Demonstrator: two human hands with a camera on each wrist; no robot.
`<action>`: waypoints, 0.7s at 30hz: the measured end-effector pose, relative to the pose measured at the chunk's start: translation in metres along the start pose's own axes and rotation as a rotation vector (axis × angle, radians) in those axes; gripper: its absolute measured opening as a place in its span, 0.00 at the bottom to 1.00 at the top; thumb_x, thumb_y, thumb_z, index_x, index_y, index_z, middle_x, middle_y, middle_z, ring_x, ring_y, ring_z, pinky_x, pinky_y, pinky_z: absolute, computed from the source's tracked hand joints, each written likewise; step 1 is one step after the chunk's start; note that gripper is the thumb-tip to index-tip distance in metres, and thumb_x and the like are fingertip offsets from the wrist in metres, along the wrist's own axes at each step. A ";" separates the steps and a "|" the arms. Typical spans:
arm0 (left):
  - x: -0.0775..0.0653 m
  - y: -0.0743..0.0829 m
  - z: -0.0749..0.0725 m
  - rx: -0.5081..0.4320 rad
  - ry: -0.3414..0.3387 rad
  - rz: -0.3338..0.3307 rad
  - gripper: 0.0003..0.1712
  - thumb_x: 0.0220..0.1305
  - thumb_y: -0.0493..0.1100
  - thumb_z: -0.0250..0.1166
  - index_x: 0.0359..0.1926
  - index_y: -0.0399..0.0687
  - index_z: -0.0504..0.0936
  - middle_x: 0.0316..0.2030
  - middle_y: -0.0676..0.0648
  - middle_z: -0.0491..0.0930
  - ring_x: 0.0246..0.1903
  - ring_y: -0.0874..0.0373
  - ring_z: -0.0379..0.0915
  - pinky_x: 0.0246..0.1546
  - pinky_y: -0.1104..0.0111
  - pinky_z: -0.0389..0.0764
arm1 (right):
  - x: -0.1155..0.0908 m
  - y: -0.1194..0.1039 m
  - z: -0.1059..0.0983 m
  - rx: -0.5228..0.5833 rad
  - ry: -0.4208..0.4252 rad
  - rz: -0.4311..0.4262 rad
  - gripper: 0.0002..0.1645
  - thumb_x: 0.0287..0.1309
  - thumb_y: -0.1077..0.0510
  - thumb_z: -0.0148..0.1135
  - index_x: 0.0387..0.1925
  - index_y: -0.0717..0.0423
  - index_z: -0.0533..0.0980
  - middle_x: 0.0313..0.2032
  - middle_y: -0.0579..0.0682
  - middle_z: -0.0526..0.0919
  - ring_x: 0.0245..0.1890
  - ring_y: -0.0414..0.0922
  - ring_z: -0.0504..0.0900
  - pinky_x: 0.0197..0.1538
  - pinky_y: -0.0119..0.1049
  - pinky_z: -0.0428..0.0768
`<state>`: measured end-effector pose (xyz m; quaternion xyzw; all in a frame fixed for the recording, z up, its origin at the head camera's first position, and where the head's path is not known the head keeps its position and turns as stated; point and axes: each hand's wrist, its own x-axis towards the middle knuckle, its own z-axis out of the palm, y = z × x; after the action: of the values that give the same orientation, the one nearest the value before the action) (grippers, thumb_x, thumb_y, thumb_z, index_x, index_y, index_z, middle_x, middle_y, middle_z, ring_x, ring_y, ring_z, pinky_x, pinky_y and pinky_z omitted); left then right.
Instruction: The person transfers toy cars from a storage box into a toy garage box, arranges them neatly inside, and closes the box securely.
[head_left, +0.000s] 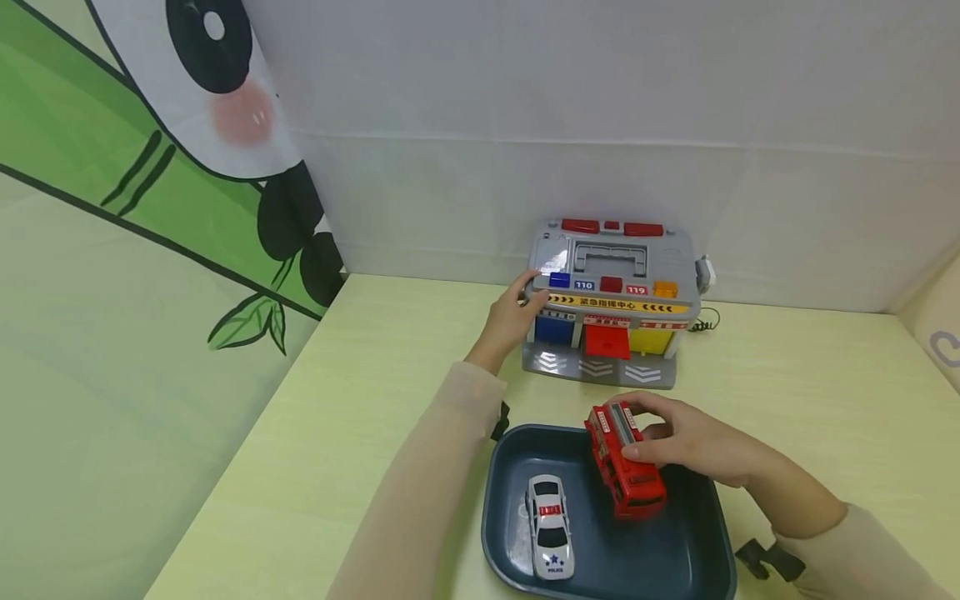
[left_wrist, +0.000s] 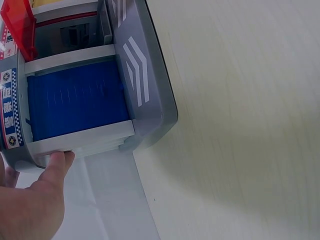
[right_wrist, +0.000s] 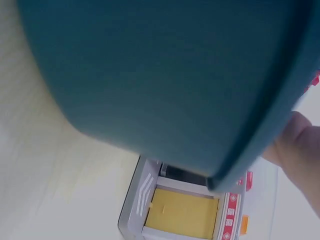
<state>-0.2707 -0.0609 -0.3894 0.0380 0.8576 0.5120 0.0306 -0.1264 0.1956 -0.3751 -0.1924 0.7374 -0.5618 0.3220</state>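
Note:
A grey toy rescue station [head_left: 611,325] with 110 and 119 labels stands on the table. Its red door [head_left: 607,342] is swung up, while the blue door [left_wrist: 77,100] and yellow door [right_wrist: 182,212] are down. My left hand [head_left: 506,329] grips the station's left edge, thumb at the front. Over the dark blue tray [head_left: 491,500] my right hand [head_left: 693,437] holds a red toy fire truck [head_left: 626,471] by its sides, its nose tilted down toward me. A white toy police car [head_left: 551,527] lies inside the tray at left. In the right wrist view the tray hides most of the hand.
A pale table [head_left: 405,358] carries everything. Behind the station hangs a white cloth [head_left: 450,183], and a printed green and white cloth [head_left: 150,275] covers the left side. A coiled black cord [head_left: 705,321] and a white piece [head_left: 705,273] are at the station's right.

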 end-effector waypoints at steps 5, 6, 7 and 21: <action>0.000 0.001 -0.001 0.000 0.001 0.002 0.30 0.73 0.58 0.53 0.73 0.65 0.61 0.67 0.39 0.65 0.62 0.43 0.67 0.58 0.50 0.71 | 0.002 -0.001 -0.007 0.013 0.038 0.035 0.45 0.63 0.53 0.61 0.70 0.70 0.51 0.57 0.65 0.67 0.48 0.54 0.76 0.47 0.46 0.81; 0.000 0.001 -0.001 0.000 0.001 0.001 0.30 0.73 0.58 0.53 0.73 0.65 0.61 0.67 0.38 0.65 0.62 0.42 0.67 0.58 0.50 0.71 | 0.002 -0.001 -0.008 0.011 0.043 0.038 0.46 0.63 0.52 0.61 0.71 0.70 0.50 0.58 0.65 0.66 0.49 0.54 0.75 0.48 0.46 0.81; 0.000 0.001 -0.001 0.000 0.000 0.001 0.30 0.73 0.58 0.53 0.73 0.65 0.61 0.67 0.38 0.65 0.62 0.42 0.66 0.58 0.50 0.71 | 0.003 -0.001 -0.009 0.015 0.049 0.044 0.46 0.63 0.52 0.60 0.71 0.70 0.50 0.59 0.66 0.65 0.49 0.54 0.75 0.48 0.46 0.81; -0.002 0.002 -0.001 -0.012 0.005 -0.012 0.31 0.72 0.59 0.54 0.73 0.66 0.61 0.68 0.39 0.64 0.62 0.42 0.66 0.58 0.49 0.70 | 0.012 0.000 -0.020 0.058 0.064 0.105 0.45 0.65 0.52 0.58 0.71 0.69 0.48 0.63 0.69 0.57 0.57 0.60 0.67 0.51 0.48 0.79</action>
<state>-0.2689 -0.0608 -0.3877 0.0316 0.8548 0.5170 0.0318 -0.1491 0.2020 -0.3750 -0.1259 0.7397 -0.5712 0.3328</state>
